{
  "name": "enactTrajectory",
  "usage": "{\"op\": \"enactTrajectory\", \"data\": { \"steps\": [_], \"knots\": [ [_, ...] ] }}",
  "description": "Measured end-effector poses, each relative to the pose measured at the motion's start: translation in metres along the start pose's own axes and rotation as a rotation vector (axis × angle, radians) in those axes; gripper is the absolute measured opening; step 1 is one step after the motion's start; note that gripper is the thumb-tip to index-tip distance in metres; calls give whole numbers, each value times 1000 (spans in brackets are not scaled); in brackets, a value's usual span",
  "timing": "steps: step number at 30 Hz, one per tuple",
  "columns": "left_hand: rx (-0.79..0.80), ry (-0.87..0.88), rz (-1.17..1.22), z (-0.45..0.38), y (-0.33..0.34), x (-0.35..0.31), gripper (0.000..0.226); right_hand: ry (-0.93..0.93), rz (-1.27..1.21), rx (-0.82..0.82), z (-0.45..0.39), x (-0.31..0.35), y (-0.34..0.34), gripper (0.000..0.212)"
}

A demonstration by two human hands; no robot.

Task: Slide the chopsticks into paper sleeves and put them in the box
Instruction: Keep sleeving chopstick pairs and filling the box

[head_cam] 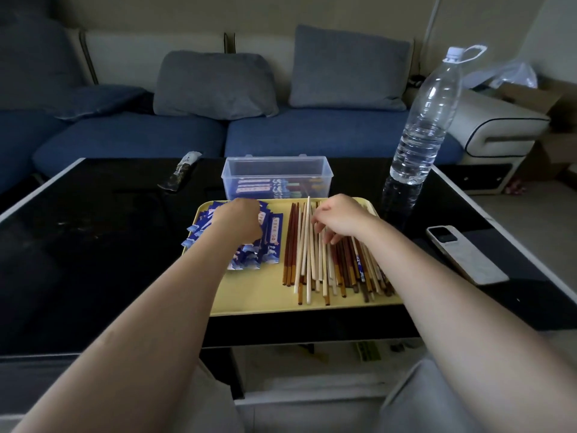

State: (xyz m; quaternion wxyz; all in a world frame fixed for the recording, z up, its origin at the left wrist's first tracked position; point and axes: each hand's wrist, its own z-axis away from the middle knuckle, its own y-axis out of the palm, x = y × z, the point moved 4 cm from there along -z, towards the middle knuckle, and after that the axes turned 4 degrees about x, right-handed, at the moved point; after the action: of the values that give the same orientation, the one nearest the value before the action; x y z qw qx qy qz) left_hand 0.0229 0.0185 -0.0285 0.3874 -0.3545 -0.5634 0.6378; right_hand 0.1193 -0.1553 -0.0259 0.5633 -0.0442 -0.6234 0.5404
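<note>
two bare forearms are stretched forward from the bottom of the view over a black glossy table (93,260), and a yellow tray (249,295) is set near the table's front edge. on the right half of the tray a loose pile of chopsticks (315,264) is spread, pale wood ones mixed with dark brown ones, mostly lying lengthwise away from the viewer. the right hand (338,218) is lowered onto the far part of that pile, fingers curled down among the sticks; whether a stick is actually pinched cannot be told, since the fingertips are buried in the pile. one pale stick is seen jutting up past the thumb side of the hand. on the left half of the tray a fanned stack of blue paper sleeves (268,242) is laid out, some hanging over the tray's left rim. the left hand (240,218) is placed on top of the stack, knuckles up, fingers bent down onto the sleeves; whether one is gripped is hidden under the hand. to the right of the tray a white phone (465,254) is lying flat. just beyond the tray a clear plastic box (276,170) is standing open, with several filled sleeves seen inside it. to its left a small dark wrapper (181,175) is lying; to its right a tall clear water bottle (424,120) is standing upright. behind the table a blue sofa (140,135) with grey cushions (215,85) is seen.
</note>
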Motion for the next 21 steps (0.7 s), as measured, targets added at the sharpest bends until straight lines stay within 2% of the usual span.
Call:
{"op": "enactTrajectory", "data": {
  "steps": [5,8,10,13,17,21],
  "knots": [
    [-152,49,288,6,-27,-14,31,-41,33,10,3,5,3,18],
    [-98,32,777,11,-27,-22,25,-89,149,99,4,14,20,20],
    [-9,-9,1011,15,-21,-27,17,-130,244,167,3,22,34,25],
    [87,-62,1191,16,-14,-29,14,-140,379,245,4,29,51,34],
    [183,-115,1357,17,-7,-25,20,-103,479,301,7,31,58,57],
    [207,-180,1456,15,-1,-17,23,-124,558,312,6,32,57,55]
  ]
}}
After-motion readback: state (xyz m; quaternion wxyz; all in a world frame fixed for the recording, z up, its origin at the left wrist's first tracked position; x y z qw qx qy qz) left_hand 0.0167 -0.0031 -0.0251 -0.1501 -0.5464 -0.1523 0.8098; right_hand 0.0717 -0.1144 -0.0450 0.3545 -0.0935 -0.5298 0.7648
